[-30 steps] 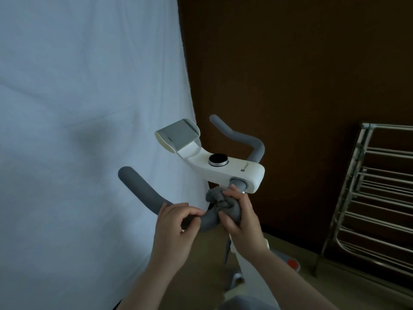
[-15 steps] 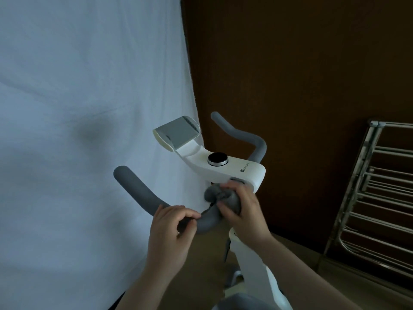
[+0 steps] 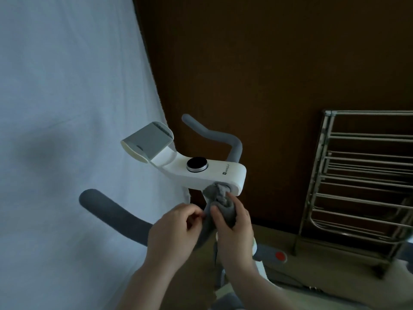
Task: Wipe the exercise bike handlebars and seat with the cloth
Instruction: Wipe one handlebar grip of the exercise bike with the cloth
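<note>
A white exercise bike console [image 3: 214,173] with a round knob carries two grey padded handlebars. The left handlebar [image 3: 111,211] curves toward me and the right handlebar [image 3: 221,135] rises behind the console. My right hand [image 3: 232,222] grips a bunched grey cloth [image 3: 220,194] wrapped round the left handlebar where it joins the console. My left hand [image 3: 174,229] curls round the same bar just left of the cloth. Only a grey edge at the bottom of the frame may be the seat.
A white sheet [image 3: 67,108] hangs close on the left and a dark brown wall stands behind the bike. A metal drying rack [image 3: 362,175] stands at the right. A grey phone holder [image 3: 148,140] tilts up from the console. The bike's base with a red dot [image 3: 280,256] lies below.
My right hand has slid the cloth up the bar until it meets the console. My left hand has followed a little to the right along the bar.
</note>
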